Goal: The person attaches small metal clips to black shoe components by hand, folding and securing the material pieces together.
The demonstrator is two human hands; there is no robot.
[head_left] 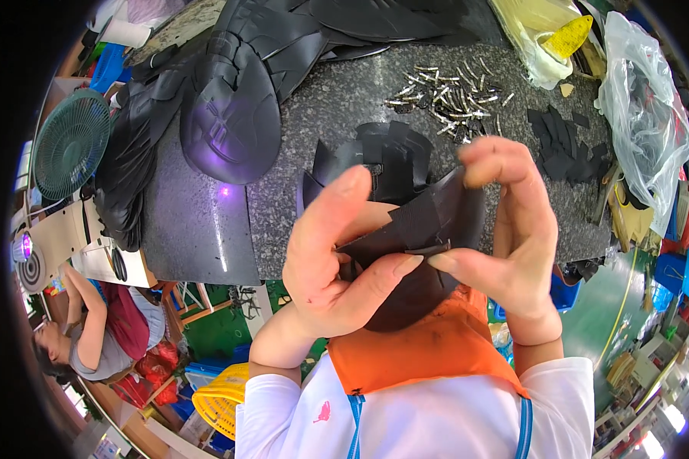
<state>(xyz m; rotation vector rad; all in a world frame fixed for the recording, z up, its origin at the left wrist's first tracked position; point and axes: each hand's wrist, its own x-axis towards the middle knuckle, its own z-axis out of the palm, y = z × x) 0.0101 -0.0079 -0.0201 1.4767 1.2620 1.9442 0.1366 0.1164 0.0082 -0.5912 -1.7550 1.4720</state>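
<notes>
Between my hands is a curved black leather-like shoe upper (406, 302), tilted up over the table's near edge. My left hand (321, 264) is closed on its left side, thumb pressed near the middle of the edge. My right hand (517, 229) grips the other side, its thumb tip close to the left one and its fingers bent over the far rim. A small narrow strip (430, 249) shows at the thumb tips; its exact kind cannot be told. Just beyond lies a black strap piece with a buckle (373, 172), partly hidden by my hands and the upper.
Several black uppers (233, 115) are heaped at the back left of the speckled table (321, 92). Small silver strips (459, 92) lie scattered behind my hands, with black fabric pieces (566, 145) and a clear plastic bag (643, 115) to the right. Another person (103, 329) sits at left.
</notes>
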